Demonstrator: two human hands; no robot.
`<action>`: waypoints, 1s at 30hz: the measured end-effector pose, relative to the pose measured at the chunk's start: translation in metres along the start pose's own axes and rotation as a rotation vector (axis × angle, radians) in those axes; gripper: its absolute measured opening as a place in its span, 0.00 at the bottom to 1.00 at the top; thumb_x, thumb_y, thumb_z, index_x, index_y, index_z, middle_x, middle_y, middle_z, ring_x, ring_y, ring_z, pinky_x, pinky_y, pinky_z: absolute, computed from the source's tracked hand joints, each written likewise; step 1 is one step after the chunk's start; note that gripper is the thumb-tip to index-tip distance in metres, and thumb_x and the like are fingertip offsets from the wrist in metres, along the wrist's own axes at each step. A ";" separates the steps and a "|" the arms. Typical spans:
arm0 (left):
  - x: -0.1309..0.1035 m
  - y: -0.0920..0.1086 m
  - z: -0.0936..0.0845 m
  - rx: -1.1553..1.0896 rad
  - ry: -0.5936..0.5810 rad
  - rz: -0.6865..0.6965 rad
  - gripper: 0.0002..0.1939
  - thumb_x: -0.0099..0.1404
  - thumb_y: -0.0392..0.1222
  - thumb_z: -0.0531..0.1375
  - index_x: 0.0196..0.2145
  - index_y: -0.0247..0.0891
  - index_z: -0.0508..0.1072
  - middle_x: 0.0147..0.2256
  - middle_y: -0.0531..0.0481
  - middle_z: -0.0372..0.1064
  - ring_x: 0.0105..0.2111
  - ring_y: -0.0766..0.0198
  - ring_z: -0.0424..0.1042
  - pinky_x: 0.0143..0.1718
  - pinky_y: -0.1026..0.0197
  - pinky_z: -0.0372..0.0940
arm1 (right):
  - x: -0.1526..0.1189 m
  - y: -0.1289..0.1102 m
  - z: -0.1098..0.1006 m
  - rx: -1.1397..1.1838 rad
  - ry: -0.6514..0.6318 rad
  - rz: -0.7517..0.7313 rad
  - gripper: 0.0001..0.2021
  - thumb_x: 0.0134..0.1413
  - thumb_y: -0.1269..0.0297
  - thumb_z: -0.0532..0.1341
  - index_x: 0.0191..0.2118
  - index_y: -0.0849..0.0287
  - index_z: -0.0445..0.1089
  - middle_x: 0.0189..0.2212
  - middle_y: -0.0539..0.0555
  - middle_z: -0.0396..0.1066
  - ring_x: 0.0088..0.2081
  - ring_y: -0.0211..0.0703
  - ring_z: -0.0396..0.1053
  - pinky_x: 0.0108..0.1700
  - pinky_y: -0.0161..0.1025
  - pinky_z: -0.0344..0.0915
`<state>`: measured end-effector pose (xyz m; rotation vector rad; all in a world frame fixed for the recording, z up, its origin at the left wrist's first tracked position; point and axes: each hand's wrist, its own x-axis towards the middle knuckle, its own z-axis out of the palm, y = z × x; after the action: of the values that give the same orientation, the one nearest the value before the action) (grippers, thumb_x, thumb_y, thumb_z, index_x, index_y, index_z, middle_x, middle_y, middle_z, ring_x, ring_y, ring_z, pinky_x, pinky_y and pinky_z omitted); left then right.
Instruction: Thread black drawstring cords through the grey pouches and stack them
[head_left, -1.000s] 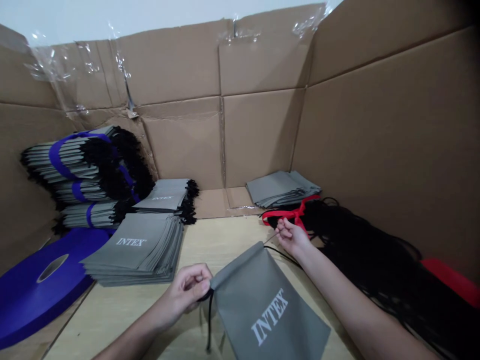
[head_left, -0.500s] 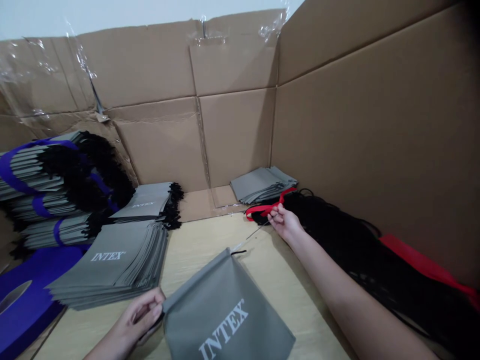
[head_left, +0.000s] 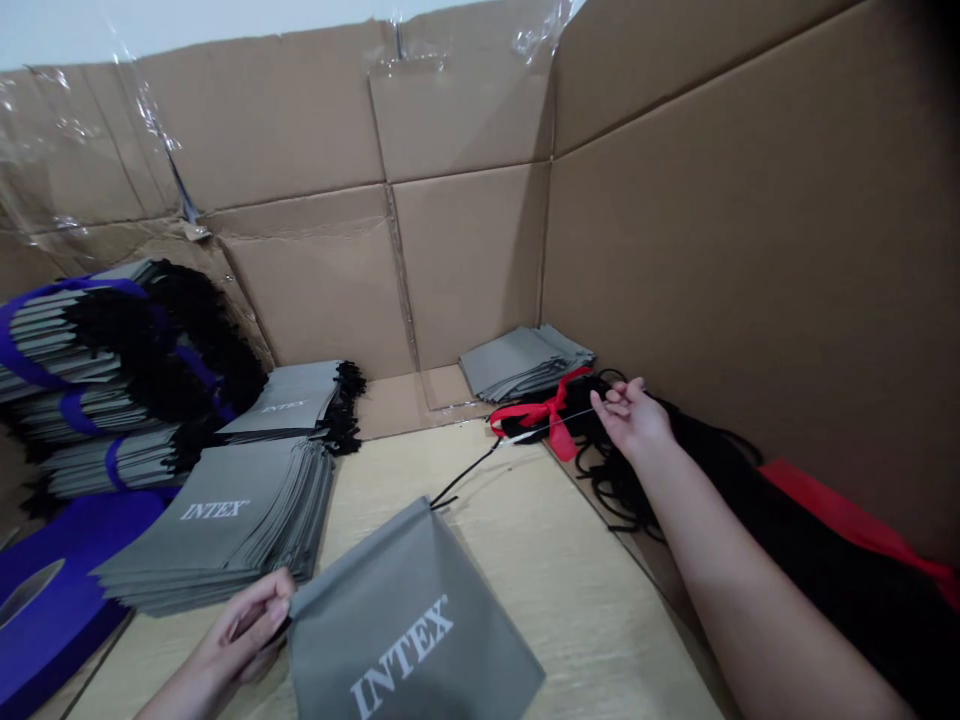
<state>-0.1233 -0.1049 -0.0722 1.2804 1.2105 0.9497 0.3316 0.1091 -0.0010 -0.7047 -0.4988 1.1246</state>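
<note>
A grey INTEX pouch (head_left: 420, 610) hangs tilted over the table, its upper left corner pinched in my left hand (head_left: 251, 625). From its top corner a black cord (head_left: 469, 468) runs up to the right and joins a thin pale threading tool (head_left: 544, 430). My right hand (head_left: 631, 420) has its fingers closed on the tool's far end, over a bundle of black cords (head_left: 750, 520). A red ribbon (head_left: 536, 410) is tied round that bundle, just left of my right hand.
A stack of grey INTEX pouches (head_left: 217, 520) lies left, with corded pouches (head_left: 289, 400) behind. Purple-strapped bundles (head_left: 90, 410) and a purple roll (head_left: 82, 560) are far left. More grey pouches (head_left: 517, 362) lie at the back, before cardboard walls (head_left: 465, 260).
My right hand has moved right and slightly up, drawing the tool away from the pouch. More black cord now shows at the pouch's corner. My left hand and the pouch have shifted left.
</note>
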 end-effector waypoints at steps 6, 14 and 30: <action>0.001 0.003 -0.001 0.035 0.035 -0.031 0.20 0.59 0.58 0.58 0.26 0.38 0.58 0.22 0.58 0.45 0.22 0.71 0.43 0.21 0.68 0.42 | -0.014 0.023 0.012 -0.093 -0.105 0.153 0.20 0.66 0.65 0.40 0.25 0.58 0.60 0.17 0.45 0.63 0.17 0.29 0.62 0.40 0.36 0.71; 0.016 0.003 0.009 0.105 0.167 -0.031 0.22 0.58 0.62 0.56 0.26 0.39 0.59 0.17 0.62 0.42 0.16 0.73 0.40 0.17 0.67 0.36 | -0.040 0.050 0.026 -0.531 -0.412 0.339 0.10 0.60 0.69 0.51 0.33 0.60 0.68 0.33 0.57 0.73 0.31 0.39 0.73 0.37 0.40 0.71; 0.012 0.009 0.032 0.315 0.112 0.052 0.23 0.60 0.61 0.53 0.23 0.38 0.57 0.21 0.58 0.48 0.23 0.69 0.48 0.24 0.66 0.46 | -0.110 0.102 0.048 -1.485 -1.127 -0.482 0.05 0.55 0.64 0.58 0.30 0.54 0.70 0.35 0.51 0.72 0.40 0.44 0.66 0.41 0.37 0.58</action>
<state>-0.0888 -0.0983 -0.0683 1.5278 1.4636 0.9015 0.1948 0.0451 -0.0436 -1.0211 -2.4522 0.4128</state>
